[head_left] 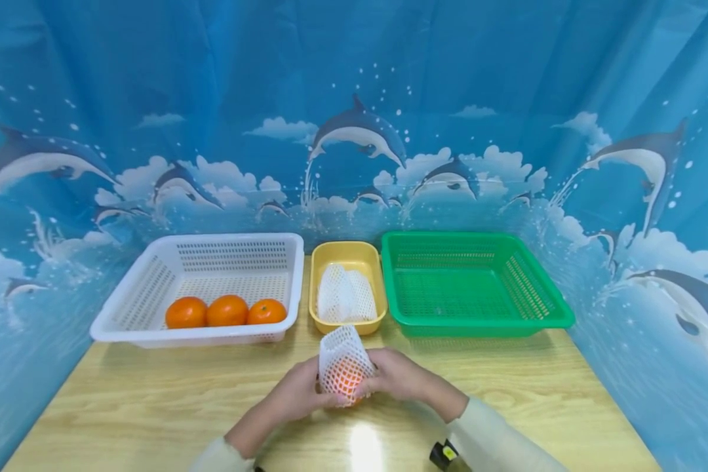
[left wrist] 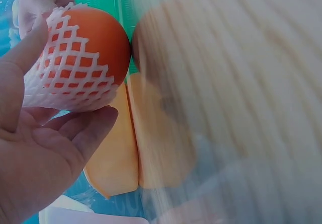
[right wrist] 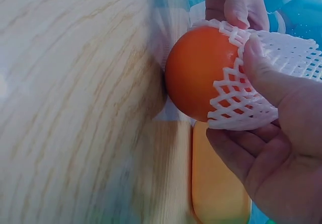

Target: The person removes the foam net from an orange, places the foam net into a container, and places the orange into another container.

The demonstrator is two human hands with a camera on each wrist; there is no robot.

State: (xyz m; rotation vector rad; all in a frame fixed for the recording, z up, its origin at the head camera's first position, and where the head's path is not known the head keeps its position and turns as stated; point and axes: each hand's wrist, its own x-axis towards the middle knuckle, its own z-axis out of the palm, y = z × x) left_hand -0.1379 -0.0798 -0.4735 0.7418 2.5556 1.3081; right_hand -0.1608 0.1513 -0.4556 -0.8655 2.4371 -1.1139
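Note:
An orange (right wrist: 193, 73) sits on the table, partly covered by a white foam net sleeve (head_left: 341, 354). In the wrist views its lower part is bare, while the net's loose end stands up above it in the head view. My left hand (head_left: 299, 391) grips the net's edge from the left, thumb on the near side and fingers around the other. From the right, my right hand (head_left: 396, 375) pinches the net the same way, its thumb (right wrist: 259, 65) pressed on the mesh. Parts of the fingers are hidden behind the fruit and net.
A white basket (head_left: 196, 336) with three oranges (head_left: 227, 311) stands at the back left. In the middle, a small yellow tray (head_left: 347, 249) contains white foam nets (head_left: 345, 293). A green basket (head_left: 478, 321) is at the back right. Behind them hangs a blue dolphin-print curtain (head_left: 242, 78).

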